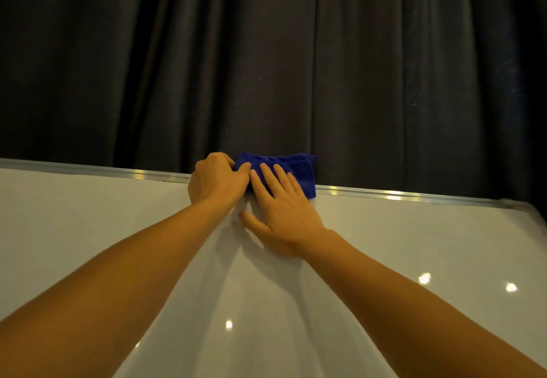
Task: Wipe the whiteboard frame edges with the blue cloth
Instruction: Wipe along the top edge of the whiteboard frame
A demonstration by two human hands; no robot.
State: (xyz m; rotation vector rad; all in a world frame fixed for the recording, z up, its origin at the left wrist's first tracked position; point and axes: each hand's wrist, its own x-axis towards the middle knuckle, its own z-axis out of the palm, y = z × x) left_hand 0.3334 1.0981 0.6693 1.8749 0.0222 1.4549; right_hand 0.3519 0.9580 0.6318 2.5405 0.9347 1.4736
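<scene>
The folded blue cloth (291, 170) is draped over the whiteboard's top frame edge (399, 195), a silver metal strip. My left hand (217, 182) grips the cloth's left end at the frame, fingers curled over it. My right hand (284, 212) lies flat, fingers spread, pressing the cloth's lower part against the white board surface (88, 229); its thumb rests on the bare board. Part of the cloth is hidden under both hands.
A dark pleated curtain (266, 58) hangs directly behind the board. The frame's top right corner (524, 207) shows at the right. The frame runs off the left side of the view. Ceiling lights glint on the glossy board.
</scene>
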